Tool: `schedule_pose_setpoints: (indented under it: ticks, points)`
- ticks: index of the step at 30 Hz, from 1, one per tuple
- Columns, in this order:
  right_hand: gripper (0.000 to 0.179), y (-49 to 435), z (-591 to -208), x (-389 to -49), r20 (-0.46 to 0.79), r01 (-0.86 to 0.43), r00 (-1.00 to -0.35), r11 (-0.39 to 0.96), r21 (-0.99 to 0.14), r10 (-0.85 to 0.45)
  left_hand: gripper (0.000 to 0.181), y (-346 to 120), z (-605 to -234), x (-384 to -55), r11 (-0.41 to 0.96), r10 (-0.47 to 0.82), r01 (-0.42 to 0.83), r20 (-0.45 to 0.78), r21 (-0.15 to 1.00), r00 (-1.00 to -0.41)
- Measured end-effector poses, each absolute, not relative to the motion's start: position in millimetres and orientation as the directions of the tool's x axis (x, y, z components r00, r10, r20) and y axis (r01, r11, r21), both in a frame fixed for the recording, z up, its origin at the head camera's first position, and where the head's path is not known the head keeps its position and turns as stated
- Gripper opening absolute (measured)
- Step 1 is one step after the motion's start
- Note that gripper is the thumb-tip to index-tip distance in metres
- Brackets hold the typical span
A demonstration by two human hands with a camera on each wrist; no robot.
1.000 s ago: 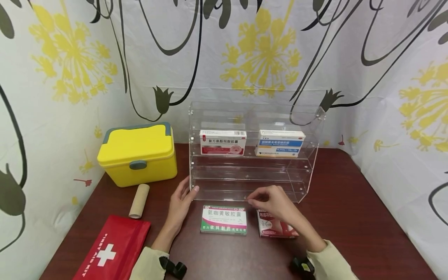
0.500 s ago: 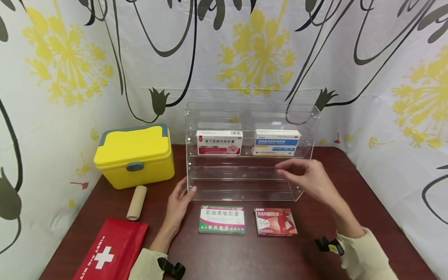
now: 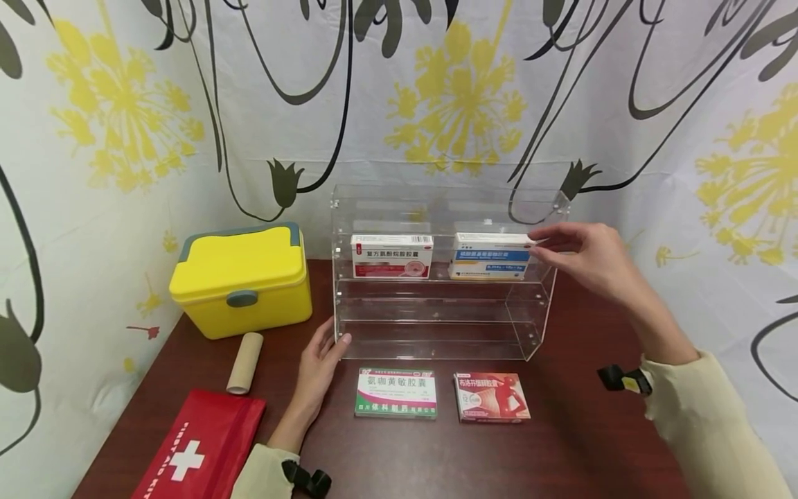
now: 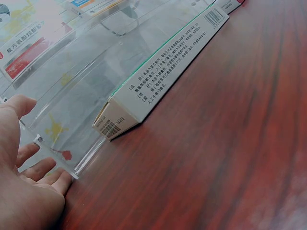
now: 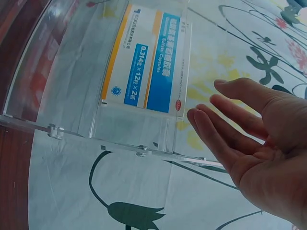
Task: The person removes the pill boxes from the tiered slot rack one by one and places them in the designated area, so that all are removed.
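Note:
A clear acrylic display rack (image 3: 430,329) with stepped shelves stands on the table. My left hand (image 3: 314,367) holds its lower left side panel, thumb inside and fingers outside in the left wrist view. Two medicine boxes stand on an upper shelf: a white and red box (image 3: 391,258) at left, a white, blue and orange box (image 3: 489,258) at right. Close to that right box's upper right corner is my right hand (image 3: 592,260); in the right wrist view its fingers hold nothing and are apart from the box (image 5: 144,60).
Before the rack lie a green and white medicine box (image 3: 396,394) and a red medicine box (image 3: 491,397). At left are a yellow lidded case (image 3: 243,277), a cardboard tube (image 3: 245,362) and a red first aid pouch (image 3: 206,443). Patterned cloth (image 3: 461,138) hangs behind.
My right hand has moved up and to the right, from the rack's front lower edge to beside the blue and white box. My left hand stays at the rack's side.

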State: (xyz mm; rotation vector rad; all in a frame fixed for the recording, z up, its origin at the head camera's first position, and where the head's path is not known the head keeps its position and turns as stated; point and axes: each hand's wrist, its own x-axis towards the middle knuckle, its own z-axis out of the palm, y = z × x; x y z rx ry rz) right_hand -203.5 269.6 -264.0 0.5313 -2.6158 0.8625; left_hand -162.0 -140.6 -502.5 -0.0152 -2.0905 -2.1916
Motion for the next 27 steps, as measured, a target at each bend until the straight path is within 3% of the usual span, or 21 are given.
schedule_pose_setpoints:
  ticks: [27]
  points:
    - [0.023, 272.8, -258.1, -221.8, 0.309, -0.380, -0.916, 0.803, -0.459, -0.256, 0.063, -140.9, -502.7, -160.5, -0.021, -0.087, 0.082, 0.080, 0.996, -0.993]
